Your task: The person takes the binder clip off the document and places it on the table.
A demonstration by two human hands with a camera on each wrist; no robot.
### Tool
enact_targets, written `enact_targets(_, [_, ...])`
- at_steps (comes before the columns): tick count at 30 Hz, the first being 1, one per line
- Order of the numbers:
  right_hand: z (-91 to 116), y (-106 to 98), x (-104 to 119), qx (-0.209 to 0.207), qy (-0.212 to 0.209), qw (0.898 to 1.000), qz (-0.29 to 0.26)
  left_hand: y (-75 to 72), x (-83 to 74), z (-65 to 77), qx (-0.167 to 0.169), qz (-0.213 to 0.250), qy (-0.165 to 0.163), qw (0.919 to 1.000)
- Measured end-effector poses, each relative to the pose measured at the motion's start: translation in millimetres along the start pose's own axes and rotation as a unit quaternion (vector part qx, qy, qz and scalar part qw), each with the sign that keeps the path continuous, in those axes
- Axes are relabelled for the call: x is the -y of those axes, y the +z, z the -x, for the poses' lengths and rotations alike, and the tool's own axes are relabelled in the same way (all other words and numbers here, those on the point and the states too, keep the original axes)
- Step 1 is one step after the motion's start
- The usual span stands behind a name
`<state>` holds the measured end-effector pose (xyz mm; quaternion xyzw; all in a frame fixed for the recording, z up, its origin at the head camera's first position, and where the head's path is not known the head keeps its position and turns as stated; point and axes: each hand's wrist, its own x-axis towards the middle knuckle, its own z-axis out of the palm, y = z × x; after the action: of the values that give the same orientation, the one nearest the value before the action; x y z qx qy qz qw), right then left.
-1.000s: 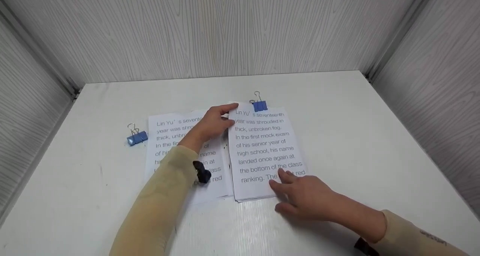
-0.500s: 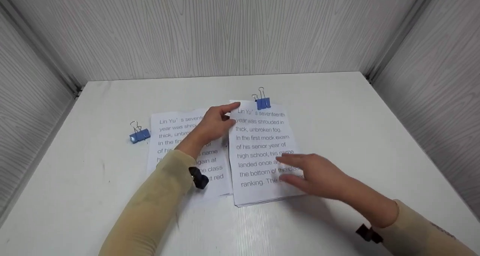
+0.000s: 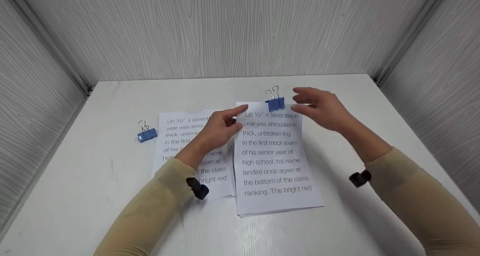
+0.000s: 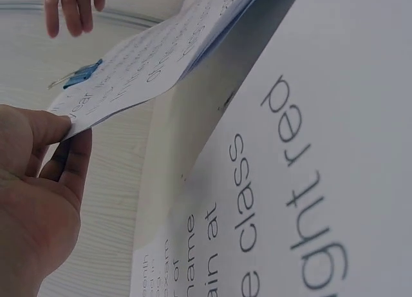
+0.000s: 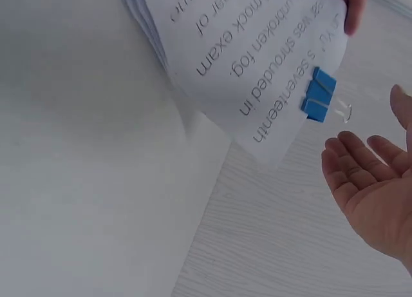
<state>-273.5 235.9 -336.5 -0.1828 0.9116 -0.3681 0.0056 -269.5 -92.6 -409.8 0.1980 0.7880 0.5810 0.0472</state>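
Note:
A stack of printed paper sheets (image 3: pixel 277 162) is raised at its top edge, where a blue binder clip (image 3: pixel 276 104) sits with its wire handles upright. My left hand (image 3: pixel 217 130) pinches the stack's upper left edge between thumb and fingers; the left wrist view shows the thumb (image 4: pixel 51 126) on top and fingers beneath. Close to the stack's top right corner, my right hand (image 3: pixel 320 107) hovers beside the clip, touching nothing. In the right wrist view its fingers (image 5: pixel 360 165) are spread and relaxed, apart from the clip (image 5: pixel 318 94).
A second printed stack (image 3: pixel 213 188) lies flat to the left, partly under my left forearm. Left of it is another blue binder clip (image 3: pixel 147 134) with raised handles. The white table (image 3: pixel 90 196) is bounded by grey wood-grain panels (image 3: pixel 225 30) at the back and sides.
My right hand has moved from the lower right of the clipped stack up to its top right corner. My left hand keeps its pinch. The upper end of the stack appears more raised.

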Motion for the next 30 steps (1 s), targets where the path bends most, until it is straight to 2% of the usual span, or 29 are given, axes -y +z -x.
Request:
enact_targets(4, [-27, -6, -5, 0.034, 0.011, 0.998, -0.047, 2.8, -3.0, 5.6, 0.007, 0.001, 0.006, 1.0000])
enact_targets(8, [-44, -11, -11, 0.078, 0.019, 0.992, -0.100, 5.8, -6.0, 9.3, 0.017, 0.003, 0.007, 0.9998])
enact_targets(14, [-60, -17, -17, 0.137, 0.038, 0.971, -0.193, 7.5, -10.9, 11.9, 0.020, 0.001, 0.009, 0.9998])
enact_targets(18, [-66, -19, -19, 0.168, 0.064, 0.960, -0.213, 9.4, -13.2, 13.0, 0.020, 0.009, 0.016, 0.9996])
enact_targets(24, [-71, -17, -23, 0.185, 0.105, 0.951, -0.225, 11.7, -13.8, 13.8, 0.026, 0.026, 0.021, 0.9991])
enact_targets(30, [-73, -14, -20, 0.181, 0.096, 0.940, -0.273, 10.9, -12.7, 15.4, 0.019, 0.021, 0.013, 0.9995])
